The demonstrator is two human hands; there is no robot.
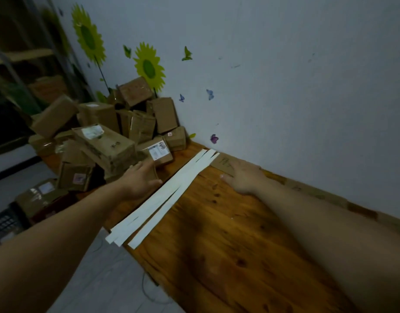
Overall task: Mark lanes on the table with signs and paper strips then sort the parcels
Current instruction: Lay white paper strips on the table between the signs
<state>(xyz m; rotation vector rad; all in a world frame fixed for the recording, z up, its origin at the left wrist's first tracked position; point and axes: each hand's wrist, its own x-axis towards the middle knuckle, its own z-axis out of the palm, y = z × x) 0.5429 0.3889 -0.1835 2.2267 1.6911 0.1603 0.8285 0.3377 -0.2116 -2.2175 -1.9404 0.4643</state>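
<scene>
Long white paper strips lie on the brown wooden worktop between the hands, long axis toward the wall. Left hand, flat and empty, is nearer; right hand rests flat on the brown cardboard sign.

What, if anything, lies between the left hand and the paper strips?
Nothing visible. The left hand lies right beside the paper strips, thumb close to their edge, only bare table between. The parcels are piled on its other side, and the right hand rests on a cardboard sign beyond the strips.
</scene>
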